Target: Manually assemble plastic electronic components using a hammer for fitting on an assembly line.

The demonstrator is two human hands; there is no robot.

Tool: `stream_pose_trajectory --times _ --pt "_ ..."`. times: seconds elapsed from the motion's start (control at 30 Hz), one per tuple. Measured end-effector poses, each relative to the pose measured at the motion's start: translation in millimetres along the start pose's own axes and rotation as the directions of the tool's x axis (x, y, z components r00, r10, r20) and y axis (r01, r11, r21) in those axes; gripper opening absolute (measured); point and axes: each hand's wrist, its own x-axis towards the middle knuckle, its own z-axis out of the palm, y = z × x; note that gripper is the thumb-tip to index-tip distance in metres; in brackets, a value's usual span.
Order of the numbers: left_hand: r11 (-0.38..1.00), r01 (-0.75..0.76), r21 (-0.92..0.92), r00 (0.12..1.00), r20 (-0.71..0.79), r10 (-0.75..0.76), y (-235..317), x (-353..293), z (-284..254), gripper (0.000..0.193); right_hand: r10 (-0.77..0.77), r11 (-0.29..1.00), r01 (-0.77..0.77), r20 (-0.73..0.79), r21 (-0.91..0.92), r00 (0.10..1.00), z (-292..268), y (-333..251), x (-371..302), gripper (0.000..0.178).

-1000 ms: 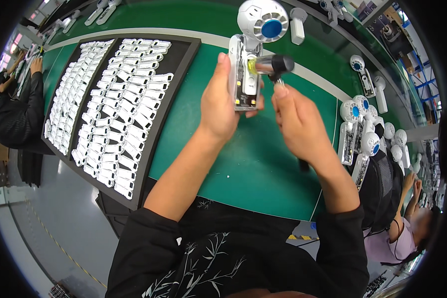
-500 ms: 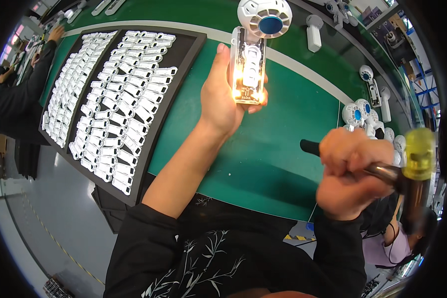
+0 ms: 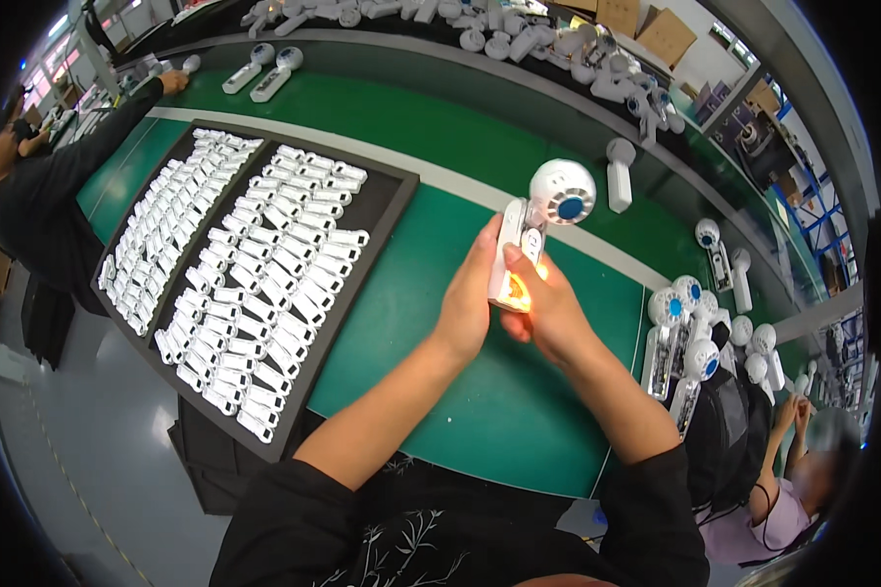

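Both of my hands hold a white handheld fan (image 3: 562, 188) over the green mat. It has a round, vented head with a blue centre, and an orange light glows at the lower end of its handle. My left hand (image 3: 468, 301) wraps the handle from the left. My right hand (image 3: 556, 308) closes round it from the right, its thumb on the handle's front. The fingers cover much of the lower handle. To the left, a black tray (image 3: 401, 201) holds rows of small white handle panels (image 3: 308, 235).
Several similar fans (image 3: 700, 359) are grouped on the right, some with uncovered handles. One lone fan (image 3: 619, 174) lies on the green conveyor (image 3: 401, 117) beyond. More white fans (image 3: 524, 41) heap on a far shelf. Co-workers sit at the left (image 3: 44, 186) and right (image 3: 754, 519).
My right hand no longer has the yellow-headed hammer, which is out of sight, and now grips the fan with my left. The fan is lower and tilted. The view has shifted, showing more of the far side.
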Motion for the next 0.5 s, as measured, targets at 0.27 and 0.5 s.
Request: stream_pose_trajectory --times 0.27,0.5 --pt "0.818 0.013 0.575 0.647 -0.628 0.432 -5.2 -5.9 29.0 0.066 0.215 0.930 -0.256 0.175 0.265 0.961 0.0 -49.9 126.5 0.028" --pt "0.815 0.101 0.570 0.682 -0.637 0.360 -12.3 0.3 30.3 0.065 -0.532 0.838 0.513 -0.065 -0.189 0.844 35.5 -218.6 270.9 0.020"
